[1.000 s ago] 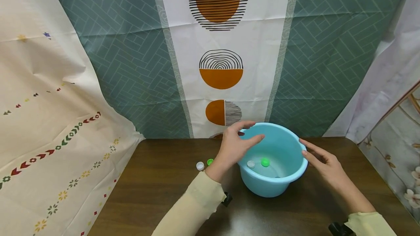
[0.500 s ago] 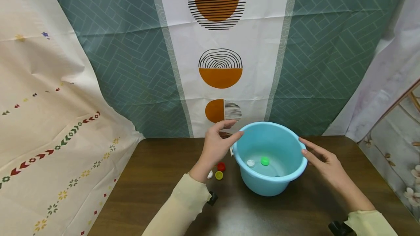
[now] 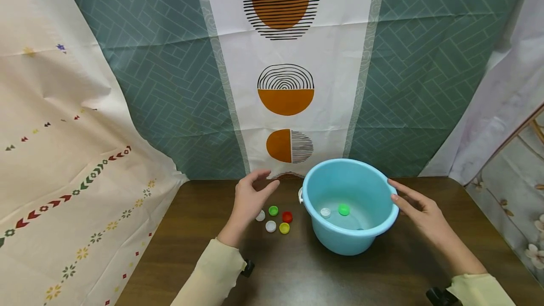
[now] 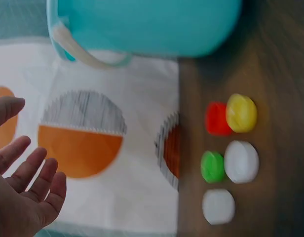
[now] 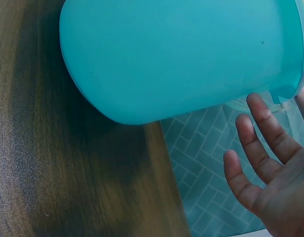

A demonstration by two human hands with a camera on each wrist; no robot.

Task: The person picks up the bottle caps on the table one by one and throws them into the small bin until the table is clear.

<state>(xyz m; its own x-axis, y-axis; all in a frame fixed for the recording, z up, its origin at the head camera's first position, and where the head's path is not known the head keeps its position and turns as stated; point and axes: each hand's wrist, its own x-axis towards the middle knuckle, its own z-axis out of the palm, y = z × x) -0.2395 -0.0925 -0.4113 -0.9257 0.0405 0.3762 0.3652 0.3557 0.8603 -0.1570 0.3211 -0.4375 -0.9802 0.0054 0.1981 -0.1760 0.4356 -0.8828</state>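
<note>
A light-blue plastic bucket (image 3: 346, 242) stands upright on the table, with a white cap (image 3: 325, 213) and a green cap (image 3: 344, 209) on its floor. My right hand (image 3: 420, 211) touches the rim at its right side, fingers relaxed; the right wrist view shows several fingers (image 5: 263, 143) spread loosely beside the bucket wall. Left of the bucket, my left hand (image 3: 248, 199) hovers above the table, holding nothing, fingers loosely bent. Just right of it lie a green cap (image 3: 273, 210), a red cap (image 3: 287, 217), a yellow cap (image 3: 284, 228) and two white caps (image 3: 270, 226), one partly behind the hand.
A pale handle (image 4: 83, 52) hangs at the bucket's left side. The dark wooden table (image 3: 293, 273) ends at a patterned cloth (image 3: 170, 107) behind it. A cream cloth (image 3: 85, 178) hangs on the left, a floral one (image 3: 522, 202) on the right.
My left hand has moved left from over the bucket's left rim to beyond the loose caps, uncovering most of them. The right hand and the bucket have stayed in place.
</note>
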